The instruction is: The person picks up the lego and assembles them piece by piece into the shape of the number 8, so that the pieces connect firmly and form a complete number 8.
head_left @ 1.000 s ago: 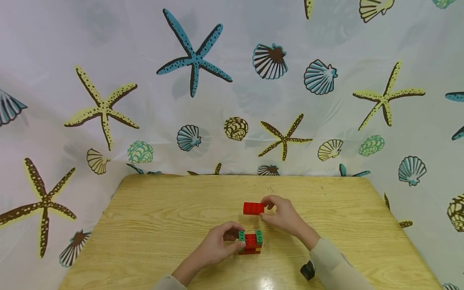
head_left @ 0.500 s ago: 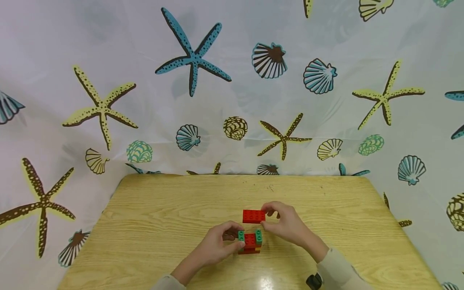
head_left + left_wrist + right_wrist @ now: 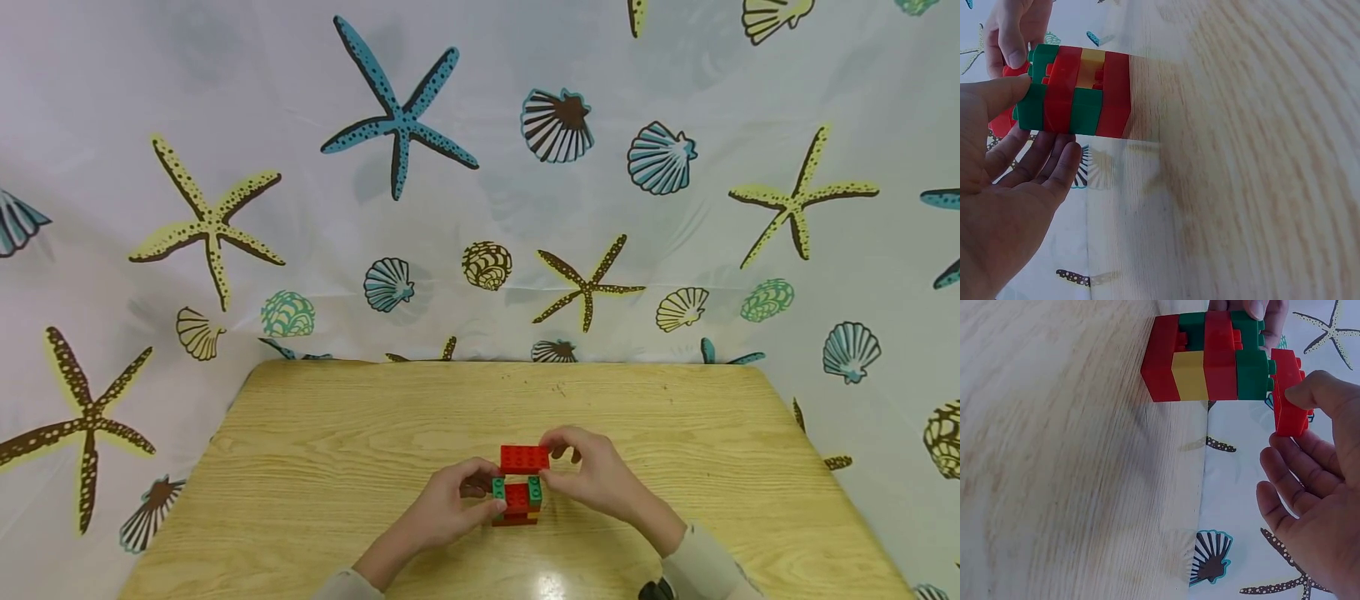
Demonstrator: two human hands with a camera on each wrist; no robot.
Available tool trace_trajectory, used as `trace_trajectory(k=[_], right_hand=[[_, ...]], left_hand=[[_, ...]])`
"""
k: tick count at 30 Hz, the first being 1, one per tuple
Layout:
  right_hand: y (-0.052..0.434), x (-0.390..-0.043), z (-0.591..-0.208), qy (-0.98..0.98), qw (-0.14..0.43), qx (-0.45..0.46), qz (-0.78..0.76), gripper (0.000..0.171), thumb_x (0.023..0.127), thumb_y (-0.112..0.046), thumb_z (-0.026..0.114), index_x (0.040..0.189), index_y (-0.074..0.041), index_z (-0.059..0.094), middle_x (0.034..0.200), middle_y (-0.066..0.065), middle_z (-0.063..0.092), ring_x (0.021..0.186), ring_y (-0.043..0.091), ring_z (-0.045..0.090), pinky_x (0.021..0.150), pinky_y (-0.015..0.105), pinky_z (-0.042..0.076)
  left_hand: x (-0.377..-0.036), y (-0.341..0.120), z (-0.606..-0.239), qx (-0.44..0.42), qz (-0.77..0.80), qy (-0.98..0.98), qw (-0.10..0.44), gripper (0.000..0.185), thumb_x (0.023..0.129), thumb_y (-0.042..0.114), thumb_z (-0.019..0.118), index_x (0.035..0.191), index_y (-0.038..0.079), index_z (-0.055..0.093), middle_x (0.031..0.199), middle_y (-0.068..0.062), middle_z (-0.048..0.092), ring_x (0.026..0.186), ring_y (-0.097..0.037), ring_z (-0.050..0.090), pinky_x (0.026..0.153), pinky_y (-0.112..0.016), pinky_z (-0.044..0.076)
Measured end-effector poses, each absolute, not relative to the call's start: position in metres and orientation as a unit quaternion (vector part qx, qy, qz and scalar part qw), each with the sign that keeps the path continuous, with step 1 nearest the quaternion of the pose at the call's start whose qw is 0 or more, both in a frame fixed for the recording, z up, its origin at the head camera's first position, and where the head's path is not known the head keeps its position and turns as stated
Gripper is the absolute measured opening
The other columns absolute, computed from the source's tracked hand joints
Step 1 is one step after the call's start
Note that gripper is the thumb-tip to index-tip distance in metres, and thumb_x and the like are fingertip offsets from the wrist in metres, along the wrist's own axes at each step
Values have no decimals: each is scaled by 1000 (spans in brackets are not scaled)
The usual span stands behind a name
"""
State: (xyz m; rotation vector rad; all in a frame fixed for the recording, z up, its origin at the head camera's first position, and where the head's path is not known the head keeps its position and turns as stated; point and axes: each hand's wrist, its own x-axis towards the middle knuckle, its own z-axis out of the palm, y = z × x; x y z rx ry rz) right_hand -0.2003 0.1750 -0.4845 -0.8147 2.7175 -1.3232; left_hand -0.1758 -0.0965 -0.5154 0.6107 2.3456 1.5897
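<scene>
A small stack of toy building bricks (image 3: 517, 497) stands on the wooden table, with red layers, a green and a yellow brick between them, and two green bricks on top at either side. My left hand (image 3: 452, 504) grips the stack from the left, thumb in front and fingers behind. In the left wrist view the thumb lies against the upper green brick (image 3: 1032, 106). My right hand (image 3: 592, 471) pinches a loose red brick (image 3: 524, 459) by its right end. That brick is held just above and behind the stack, close to the green studs (image 3: 1270, 367).
The wooden table (image 3: 337, 433) reaches back to a white curtain (image 3: 480, 200) printed with starfish and shells. A black object (image 3: 657, 591) is partly visible beside the right sleeve at the lower edge.
My right hand has brought the red brick nearer to me, down toward the top of the stack. The left hand stays in place on the stack.
</scene>
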Motion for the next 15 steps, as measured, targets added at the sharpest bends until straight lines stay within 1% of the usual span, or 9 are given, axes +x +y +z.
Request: trace_trajectory(k=[3, 6, 8, 13, 15], right_hand=[[174, -198, -484, 864, 12, -265, -429, 28, 95, -21, 78, 121, -20, 70, 111, -5, 72, 101, 28, 66, 82, 41, 54], [173, -195, -485, 861, 13, -271, -430, 27, 93, -19, 79, 119, -21, 71, 109, -7, 72, 99, 27, 66, 82, 41, 54], [173, -194, -486, 860, 13, -275, -430, 27, 93, -19, 79, 118, -22, 71, 108, -8, 72, 98, 25, 66, 81, 39, 53], [171, -193, -490, 857, 18, -283, -429, 27, 93, -20, 80, 119, -21, 71, 109, -6, 72, 99, 28, 65, 82, 37, 52], [171, -193, -490, 857, 21, -285, -429, 28, 94, -20, 79, 120, -21, 70, 109, -6, 71, 100, 29, 64, 82, 38, 53]], left_hand=[[-176, -97, -515, 207, 546, 803, 122, 40, 100, 25, 75, 131, 3, 65, 129, -13, 69, 114, -26, 69, 99, -39, 58], [-176, -97, -516, 208, 540, 807, 120, 39, 100, 27, 75, 131, 4, 65, 127, -11, 70, 114, -25, 68, 99, -36, 58], [-176, -97, -517, 211, 536, 809, 117, 38, 100, 28, 75, 130, 6, 66, 124, -9, 71, 113, -24, 68, 98, -33, 58], [-176, -97, -518, 217, 534, 809, 111, 35, 100, 28, 75, 127, 7, 67, 119, -6, 72, 111, -22, 68, 97, -29, 57], [-176, -97, -518, 218, 535, 809, 110, 35, 100, 28, 75, 127, 7, 67, 118, -6, 72, 111, -22, 68, 96, -28, 57]])
